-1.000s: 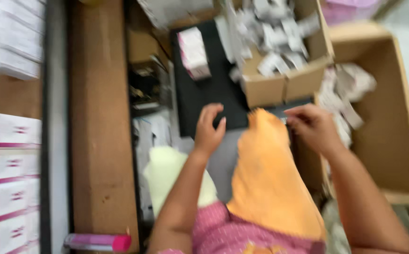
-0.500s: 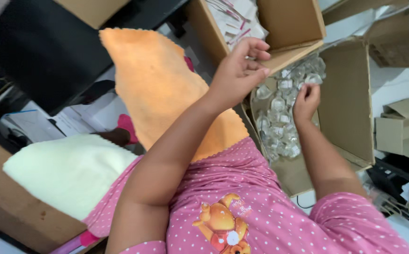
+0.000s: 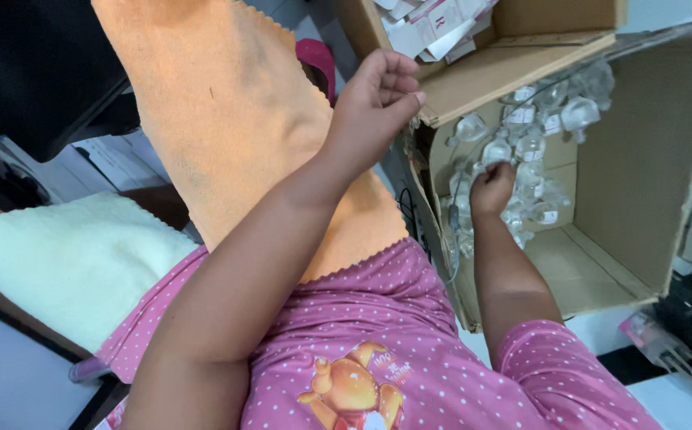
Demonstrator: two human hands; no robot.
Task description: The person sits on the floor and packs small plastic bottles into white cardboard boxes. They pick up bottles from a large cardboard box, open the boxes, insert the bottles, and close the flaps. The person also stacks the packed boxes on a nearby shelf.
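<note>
Two hands show in the head view, both above the person's lap. The right hand (image 3: 491, 189) reaches down into a big brown cardboard box (image 3: 641, 167) that stands open beside the person, and its fingers (image 3: 499, 170) are curled into a heap of small clear plastic packets (image 3: 533, 147), closed on one or more of them; which packet exactly they pinch cannot be told, since the knuckles hide it. The rest of the heap lies just beyond and around the fingertips, piled against the far inner wall of the box, each packet clear and rounded with a small white label on it. A thin cable (image 3: 451, 231) hangs down the near wall of the box, beside the wrist. The left hand (image 3: 374, 107) is raised higher, loosely cupped with the fingers bent inward and nothing seen in it, just beside the flap of a second cardboard box (image 3: 513, 60). That upper box holds flat white cartons with red and grey print (image 3: 433, 24), stacked loosely. An orange cloth (image 3: 226, 119) with a zigzag edge lies over the lap under the left arm, a pale cream towel (image 3: 67, 267) lies left of it, and a pink dotted shirt (image 3: 362, 334) with a cartoon bear fills the bottom.
</note>
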